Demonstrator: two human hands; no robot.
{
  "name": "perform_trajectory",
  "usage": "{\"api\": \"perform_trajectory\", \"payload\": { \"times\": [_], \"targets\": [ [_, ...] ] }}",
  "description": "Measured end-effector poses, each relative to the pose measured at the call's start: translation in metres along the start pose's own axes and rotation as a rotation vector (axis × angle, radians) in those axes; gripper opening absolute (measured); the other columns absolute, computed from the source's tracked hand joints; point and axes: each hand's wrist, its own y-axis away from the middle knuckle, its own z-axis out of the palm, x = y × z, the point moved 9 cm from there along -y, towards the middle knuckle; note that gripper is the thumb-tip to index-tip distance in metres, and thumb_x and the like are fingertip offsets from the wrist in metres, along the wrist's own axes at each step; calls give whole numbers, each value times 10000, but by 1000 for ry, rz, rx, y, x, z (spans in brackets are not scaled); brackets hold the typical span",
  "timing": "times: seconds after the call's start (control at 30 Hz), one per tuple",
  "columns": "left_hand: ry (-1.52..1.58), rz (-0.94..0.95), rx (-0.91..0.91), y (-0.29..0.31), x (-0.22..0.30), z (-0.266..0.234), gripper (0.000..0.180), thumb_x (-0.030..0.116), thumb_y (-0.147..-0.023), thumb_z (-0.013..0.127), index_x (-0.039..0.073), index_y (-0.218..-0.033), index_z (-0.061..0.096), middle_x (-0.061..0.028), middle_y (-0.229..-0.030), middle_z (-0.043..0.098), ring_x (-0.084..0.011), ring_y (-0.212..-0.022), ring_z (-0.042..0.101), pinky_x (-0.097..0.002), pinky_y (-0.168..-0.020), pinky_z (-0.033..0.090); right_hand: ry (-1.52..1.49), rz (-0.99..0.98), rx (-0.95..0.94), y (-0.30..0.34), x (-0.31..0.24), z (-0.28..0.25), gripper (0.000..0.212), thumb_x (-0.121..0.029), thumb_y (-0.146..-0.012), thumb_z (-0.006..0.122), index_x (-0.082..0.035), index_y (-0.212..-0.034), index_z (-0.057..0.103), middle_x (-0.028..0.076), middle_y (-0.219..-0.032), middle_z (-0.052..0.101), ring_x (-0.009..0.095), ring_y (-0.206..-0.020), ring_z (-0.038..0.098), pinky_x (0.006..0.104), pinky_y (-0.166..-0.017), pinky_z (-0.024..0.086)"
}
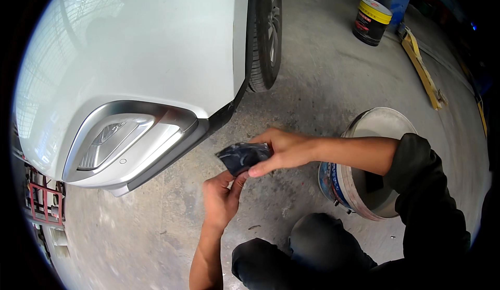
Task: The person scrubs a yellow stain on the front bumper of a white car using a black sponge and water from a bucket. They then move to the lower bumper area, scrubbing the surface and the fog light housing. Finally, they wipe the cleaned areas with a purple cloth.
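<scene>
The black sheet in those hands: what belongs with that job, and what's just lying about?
Likely in the job:
black sheet, held by left hand and right hand
white car, close by
open bucket, within easy reach

Probably just lying about:
yellow-lidded black bucket
yellow bar

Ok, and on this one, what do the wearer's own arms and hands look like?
The left hand and right hand are ungloved, and no watch or bracelet shows. The right arm wears a dark, wrinkled sleeve bunched near the elbow. The left forearm is bare as far as it shows.
</scene>
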Motion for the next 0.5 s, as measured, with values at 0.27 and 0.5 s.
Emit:
{"api": "perform_trajectory", "payload": {
  "times": [0.27,0.5],
  "targets": [
    [-74,-80,196,23,-33,-16,243,72,-916,753,-25,-1135,714,-164,-888,756,-239,-787,736,-358,-747,564,861,-912,449,9,-89,1,329,-59,-940,662,-31,-1267,683,160,-1351,655,289,-1263,626,418,-1121,503],
    [57,-281,38,81,-74,-14,369,37,-958,708,-46,-1310,639,-191,-1241,724,-261,-1043,758,-353,-880,606,1749,-844,464,-63,-8,-17,644,-120,-1013,399,-78,-1640,256,86,-1732,191,246,-1601,172,445,-1333,102]
  ]
}}
